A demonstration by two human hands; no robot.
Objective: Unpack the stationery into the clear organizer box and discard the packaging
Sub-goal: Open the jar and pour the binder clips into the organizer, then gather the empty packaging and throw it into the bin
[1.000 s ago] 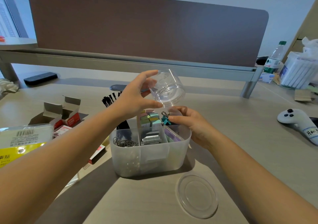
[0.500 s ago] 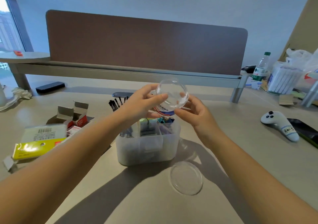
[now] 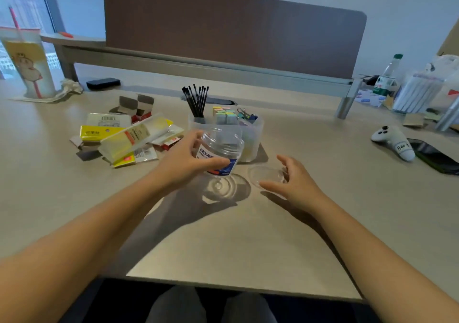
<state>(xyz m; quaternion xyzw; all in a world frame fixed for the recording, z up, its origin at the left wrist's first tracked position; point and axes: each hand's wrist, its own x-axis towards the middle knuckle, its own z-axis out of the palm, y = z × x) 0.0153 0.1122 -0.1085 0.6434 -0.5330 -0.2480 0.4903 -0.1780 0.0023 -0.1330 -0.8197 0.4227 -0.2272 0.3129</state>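
Observation:
My left hand [image 3: 185, 160] grips an empty clear plastic jar [image 3: 221, 150] with a blue and white label, held upright just above the desk. Its clear round lid [image 3: 265, 175] lies flat on the desk to the right, and my right hand [image 3: 294, 180] curls around the lid's right edge with fingertips touching it. Behind the jar stands the clear organizer box [image 3: 250, 136], holding black pens [image 3: 196, 100], pastel sticky notes [image 3: 224, 115] and binder clips [image 3: 246, 115].
Empty yellow and clear packaging [image 3: 129, 136] and small opened cardboard boxes [image 3: 135, 105] are piled left of the organizer. A paper cup [image 3: 28, 64] stands far left. A white controller [image 3: 393, 141] and a dark phone [image 3: 437, 157] lie right. A brown divider panel [image 3: 233, 27] backs the desk.
My left hand lowered the jar from above the organizer box to just above the desk and turned it upright. My right hand left the jar and reached the lid.

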